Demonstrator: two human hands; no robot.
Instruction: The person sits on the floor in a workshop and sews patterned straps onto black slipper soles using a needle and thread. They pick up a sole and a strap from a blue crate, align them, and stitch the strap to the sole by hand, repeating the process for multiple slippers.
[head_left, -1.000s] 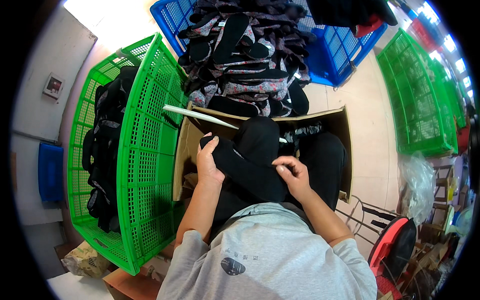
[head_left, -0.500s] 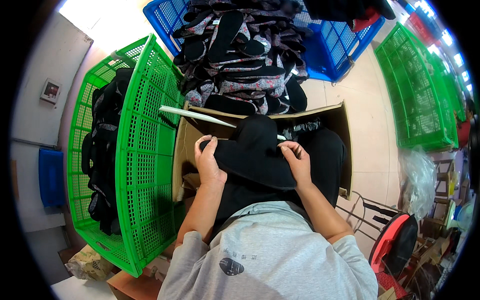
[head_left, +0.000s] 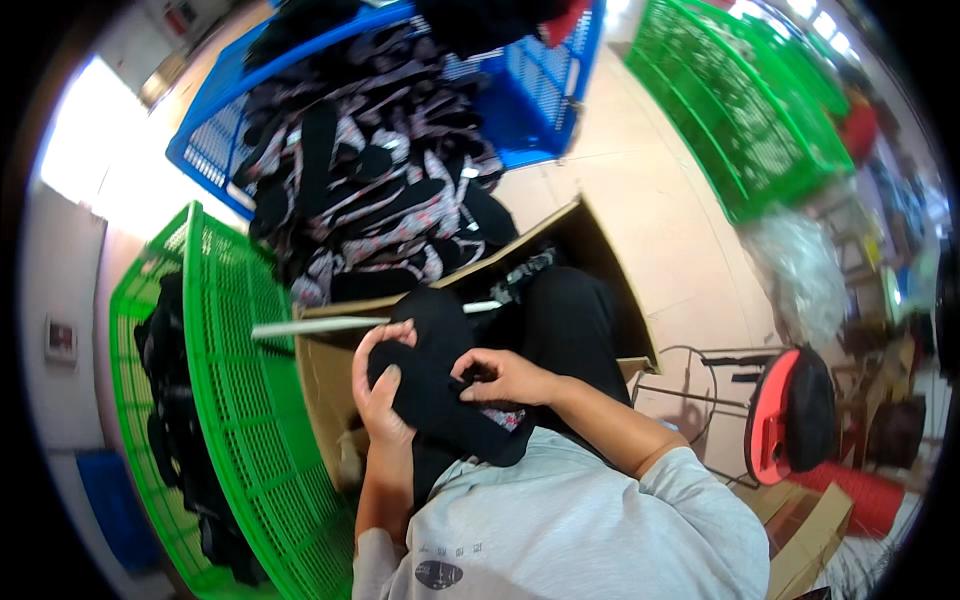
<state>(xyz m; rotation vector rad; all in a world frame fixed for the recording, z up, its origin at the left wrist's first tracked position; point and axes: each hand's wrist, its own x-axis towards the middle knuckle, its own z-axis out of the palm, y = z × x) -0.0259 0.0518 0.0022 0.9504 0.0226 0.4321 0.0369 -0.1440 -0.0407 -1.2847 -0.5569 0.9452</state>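
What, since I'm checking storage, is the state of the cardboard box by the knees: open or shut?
Open: the cardboard box shows its shadowed interior from above, between standing walls.

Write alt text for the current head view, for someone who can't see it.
A person's left hand holds a black fabric slipper; the right hand is at it, beside a floral patch. Beyond a cardboard box, black-and-floral slippers are heaped at a blue plastic crate; a green plastic crate stands at left.

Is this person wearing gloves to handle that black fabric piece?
No, the left hand holding the black fabric piece and the right hand both show bare skin.
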